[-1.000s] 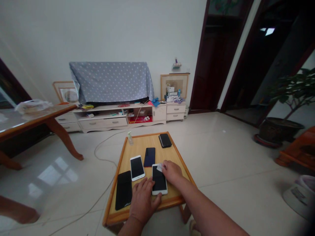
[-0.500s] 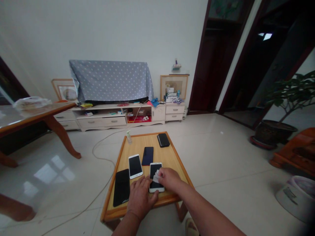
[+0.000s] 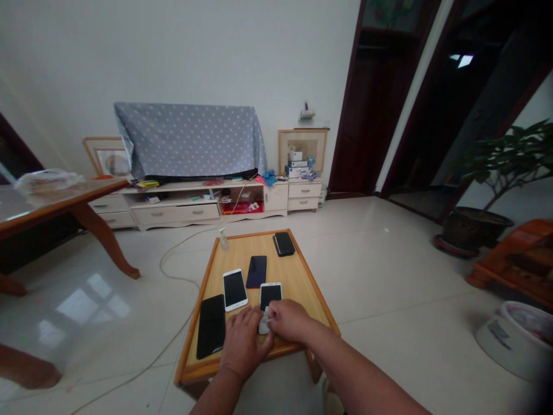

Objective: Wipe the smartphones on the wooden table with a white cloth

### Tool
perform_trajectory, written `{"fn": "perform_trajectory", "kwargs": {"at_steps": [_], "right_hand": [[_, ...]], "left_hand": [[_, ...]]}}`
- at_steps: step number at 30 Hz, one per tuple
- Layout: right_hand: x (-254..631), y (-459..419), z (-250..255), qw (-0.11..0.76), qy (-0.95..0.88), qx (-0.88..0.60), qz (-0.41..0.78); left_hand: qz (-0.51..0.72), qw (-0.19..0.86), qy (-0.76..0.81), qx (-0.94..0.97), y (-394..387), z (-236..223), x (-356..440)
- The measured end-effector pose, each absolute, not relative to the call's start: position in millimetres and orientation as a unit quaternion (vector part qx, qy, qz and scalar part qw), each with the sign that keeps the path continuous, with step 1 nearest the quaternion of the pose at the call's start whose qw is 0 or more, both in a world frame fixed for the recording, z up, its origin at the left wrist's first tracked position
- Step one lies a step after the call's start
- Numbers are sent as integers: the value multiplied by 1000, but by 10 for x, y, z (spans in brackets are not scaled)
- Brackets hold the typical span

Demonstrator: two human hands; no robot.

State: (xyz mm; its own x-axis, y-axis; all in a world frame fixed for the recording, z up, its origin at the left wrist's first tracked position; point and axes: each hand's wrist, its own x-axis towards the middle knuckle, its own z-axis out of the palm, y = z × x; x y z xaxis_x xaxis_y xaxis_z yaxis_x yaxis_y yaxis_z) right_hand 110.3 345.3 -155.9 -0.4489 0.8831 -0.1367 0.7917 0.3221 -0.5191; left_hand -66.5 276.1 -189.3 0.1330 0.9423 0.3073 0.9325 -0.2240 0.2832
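Note:
A white smartphone lies screen up near the front of the small wooden table, its lower part mostly covered by my hands. My right hand is closed on a crumpled whitish tissue and presses it against the phone's lower end. Beside the phone's left edge, my left hand lies flat with its fingers stretched out, the fingertips touching that edge. To its left is a large black device. Another white smartphone and a dark blue phone lie just beyond my hands.
On the table, a small spray bottle stands at the far left corner and stacked black phones lie at the far right. A cable runs across the floor. A white bucket and a potted plant stand at right.
My right hand has drawn the tissue down and slightly left, from the middle of the phone's screen to its lower end. My left hand stays beside the phone.

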Motion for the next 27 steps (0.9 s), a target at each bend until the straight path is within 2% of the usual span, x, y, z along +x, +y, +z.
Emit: {"fn": "perform_trajectory", "kwargs": {"at_steps": [9, 18, 27], "right_hand": [[1340, 3632, -1503, 47, -806, -523, 275], [926, 3401, -1353, 33, -810, -530, 247], [1364, 3575, -1323, 2, -799, -534, 276]], "left_hand": [[219, 11, 613, 759, 2744, -1912, -703], [219, 16, 628, 746, 2731, -1831, -621], [215, 20, 623, 752, 2732, -1835, -661]]}}
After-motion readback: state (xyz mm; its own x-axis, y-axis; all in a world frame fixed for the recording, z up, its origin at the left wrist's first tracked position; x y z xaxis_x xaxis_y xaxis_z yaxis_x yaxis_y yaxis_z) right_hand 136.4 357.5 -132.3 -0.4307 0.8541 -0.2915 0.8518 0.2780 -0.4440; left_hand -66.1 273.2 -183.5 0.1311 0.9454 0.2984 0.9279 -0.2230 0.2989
